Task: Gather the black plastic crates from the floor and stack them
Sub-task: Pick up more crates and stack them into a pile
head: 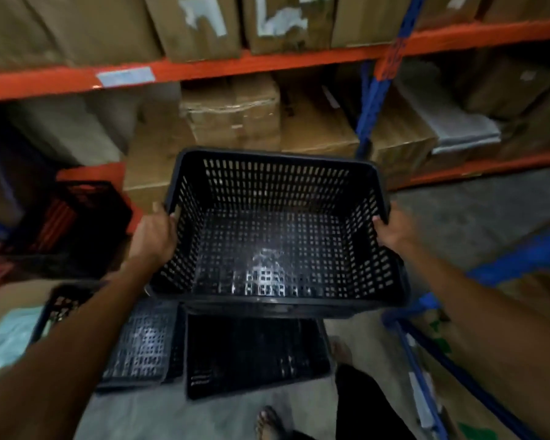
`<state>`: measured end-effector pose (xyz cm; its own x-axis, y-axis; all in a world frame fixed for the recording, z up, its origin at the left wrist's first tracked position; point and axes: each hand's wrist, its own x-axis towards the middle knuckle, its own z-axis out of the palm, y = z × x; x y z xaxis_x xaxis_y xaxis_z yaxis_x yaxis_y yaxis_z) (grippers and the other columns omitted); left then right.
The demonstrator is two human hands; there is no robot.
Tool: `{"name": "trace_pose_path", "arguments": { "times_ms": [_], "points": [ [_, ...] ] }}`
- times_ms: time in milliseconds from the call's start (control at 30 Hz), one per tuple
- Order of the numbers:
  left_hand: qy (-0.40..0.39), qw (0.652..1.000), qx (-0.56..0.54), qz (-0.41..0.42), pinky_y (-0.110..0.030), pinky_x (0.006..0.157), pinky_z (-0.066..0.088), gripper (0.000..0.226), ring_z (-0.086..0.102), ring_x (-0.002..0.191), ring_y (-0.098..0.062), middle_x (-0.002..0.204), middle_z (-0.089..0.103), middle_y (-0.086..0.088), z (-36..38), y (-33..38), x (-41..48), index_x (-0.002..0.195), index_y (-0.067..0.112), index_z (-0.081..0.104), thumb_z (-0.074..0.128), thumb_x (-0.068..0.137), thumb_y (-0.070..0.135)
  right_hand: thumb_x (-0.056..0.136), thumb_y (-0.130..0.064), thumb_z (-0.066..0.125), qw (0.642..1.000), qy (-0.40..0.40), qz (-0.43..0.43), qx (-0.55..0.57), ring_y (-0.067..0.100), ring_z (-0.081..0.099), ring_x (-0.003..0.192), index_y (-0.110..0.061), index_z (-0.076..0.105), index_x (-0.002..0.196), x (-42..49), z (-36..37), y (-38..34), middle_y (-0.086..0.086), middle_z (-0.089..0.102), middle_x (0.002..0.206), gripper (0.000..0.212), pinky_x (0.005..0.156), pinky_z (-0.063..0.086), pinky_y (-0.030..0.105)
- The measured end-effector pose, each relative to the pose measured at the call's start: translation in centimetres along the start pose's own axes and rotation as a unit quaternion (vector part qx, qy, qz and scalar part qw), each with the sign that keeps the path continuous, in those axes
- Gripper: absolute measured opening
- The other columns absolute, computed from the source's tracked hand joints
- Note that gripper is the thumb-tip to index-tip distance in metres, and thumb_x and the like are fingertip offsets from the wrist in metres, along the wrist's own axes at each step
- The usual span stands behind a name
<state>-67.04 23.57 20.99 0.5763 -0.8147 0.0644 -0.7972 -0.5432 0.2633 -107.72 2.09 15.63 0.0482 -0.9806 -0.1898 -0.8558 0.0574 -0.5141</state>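
I hold a black perforated plastic crate (277, 230) in the air in front of me, its open top facing me and nothing inside. My left hand (154, 236) grips its left rim and my right hand (392, 230) grips its right rim. Below it on the floor lie two more black crates side by side, one (254, 354) directly under the held crate and another (140, 341) to its left, partly hidden by my left forearm. A further black crate (67, 230) stands at the left, with orange showing through its slots.
Orange-beamed racking (235, 63) with blue uprights (375, 87) holds cardboard boxes (232, 112) straight ahead. A blue-framed rack (426, 344) with cartons runs along my right. The grey concrete floor (477, 214) shows at right. My foot (269, 423) and dark trouser leg are at the bottom.
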Motion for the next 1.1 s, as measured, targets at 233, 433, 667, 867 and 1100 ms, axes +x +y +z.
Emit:
{"name": "trace_pose_path", "arguments": {
  "times_ms": [233, 433, 667, 867, 1100],
  "points": [
    [-0.085, 0.986, -0.059, -0.130, -0.047, 0.071, 0.051, 0.030, 0.065, 0.089, -0.051, 0.096, 0.066, -0.036, 5.5, -9.9, -13.6, 0.110, -0.004, 0.047, 0.041, 0.100, 0.024, 0.100, -0.029, 0.047, 0.987, -0.107, -0.015, -0.116, 0.042, 0.059, 0.113, -0.004, 0.044, 0.134, -8.9, 8.0, 1.6, 0.025, 0.061, 0.124, 0.043, 0.095, 0.049, 0.049],
    [-0.102, 0.973, -0.091, -0.185, -0.040, 0.060, 0.049, 0.021, 0.068, 0.077, -0.040, 0.086, 0.070, -0.026, 10.0, -14.3, -20.7, 0.099, 0.004, 0.048, 0.044, 0.099, 0.024, 0.098, -0.035, 0.047, 0.972, -0.111, -0.040, -0.203, 0.041, 0.065, 0.102, -0.010, 0.040, 0.136, -12.7, 12.5, 3.5, 0.021, 0.068, 0.111, 0.045, 0.082, 0.053, 0.044],
    [-0.089, 0.977, -0.106, -0.161, -0.031, 0.052, 0.042, 0.018, 0.063, 0.062, -0.031, 0.078, 0.068, -0.015, 12.3, -16.5, -20.7, 0.102, 0.006, 0.049, 0.044, 0.100, 0.023, 0.100, -0.033, 0.044, 0.980, -0.087, -0.036, -0.176, 0.040, 0.066, 0.090, -0.013, 0.042, 0.124, -14.1, 15.3, 4.7, 0.021, 0.067, 0.098, 0.031, 0.068, 0.051, 0.042],
    [-0.097, 0.978, -0.116, -0.144, -0.030, 0.050, 0.040, 0.016, 0.059, 0.057, -0.030, 0.070, 0.062, -0.011, 14.6, -17.5, -18.8, 0.098, 0.010, 0.044, 0.044, 0.099, 0.026, 0.101, -0.035, 0.041, 0.984, -0.072, -0.021, -0.164, 0.042, 0.066, 0.090, -0.012, 0.040, 0.134, -13.1, 17.1, 5.4, 0.024, 0.068, 0.102, 0.040, 0.068, 0.052, 0.044],
    [-0.085, 0.980, -0.121, -0.136, -0.017, 0.034, 0.026, 0.012, 0.050, 0.042, -0.009, 0.057, 0.051, 0.008, 19.1, -18.5, -18.8, 0.093, 0.020, 0.037, 0.046, 0.098, 0.025, 0.100, -0.034, 0.042, 0.987, -0.059, -0.028, -0.144, 0.044, 0.067, 0.083, -0.012, 0.040, 0.131, -11.7, 19.6, 6.6, 0.027, 0.068, 0.096, 0.038, 0.068, 0.055, 0.048]
  ]
}}
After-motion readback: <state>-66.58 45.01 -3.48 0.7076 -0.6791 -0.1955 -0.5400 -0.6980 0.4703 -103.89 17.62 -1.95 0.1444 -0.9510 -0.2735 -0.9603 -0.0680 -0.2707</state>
